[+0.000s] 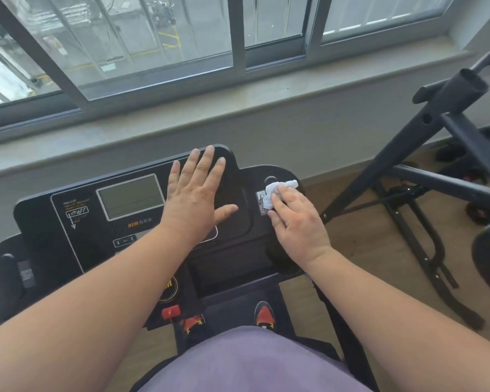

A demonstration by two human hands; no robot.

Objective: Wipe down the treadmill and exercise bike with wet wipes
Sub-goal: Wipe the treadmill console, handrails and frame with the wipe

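The black treadmill console (77,222) fills the middle of the view, with a grey screen (130,196) on its left half. My left hand (195,193) lies flat on the console's upper middle, fingers straight and spread. My right hand (297,219) presses a crumpled white wet wipe (275,190) onto the console's right wing, beside a small white sticker (262,203). The wipe sticks out past my fingertips. The black frame of the exercise bike (425,154) stands to the right.
A grey window sill (238,108) and sliding windows run right behind the console. Wooden floor (379,264) shows between the treadmill and the bike frame. A red safety clip (171,312) sits at the console's lower edge, with my red-toed shoes (263,314) on the belt below.
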